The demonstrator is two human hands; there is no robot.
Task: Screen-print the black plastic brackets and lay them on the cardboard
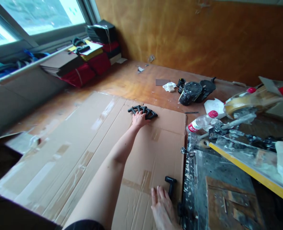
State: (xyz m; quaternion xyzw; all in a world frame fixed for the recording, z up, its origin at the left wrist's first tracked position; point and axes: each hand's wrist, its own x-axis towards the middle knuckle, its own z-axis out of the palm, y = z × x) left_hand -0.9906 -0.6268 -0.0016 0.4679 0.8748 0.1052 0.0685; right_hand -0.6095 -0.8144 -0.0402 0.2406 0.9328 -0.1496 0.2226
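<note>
My left hand (139, 119) stretches far forward over the cardboard, palm down, its fingers apart and touching the near side of a row of black T-shaped handles (152, 113). Several of these handles lie close together, partly covered by my fingers; no grip on any single one shows. Nearer to me, a lone black T-shaped handle (171, 182) lies close to the cardboard's right edge. Just left of and below it, my right hand (162, 207) rests with its fingers extended, holding nothing. Both hands are above the flat, taped cardboard sheet (79, 140) on the table.
To the right stands a paint-spattered metal machine (201, 166) with a yellow-edged panel (251, 175). A plastic bottle (201, 122) leans beside it. Black-smeared tubs (190, 93) stand farther back. Red and black stacks (78, 73) line the window side, and a wooden panel (191, 35) rises behind.
</note>
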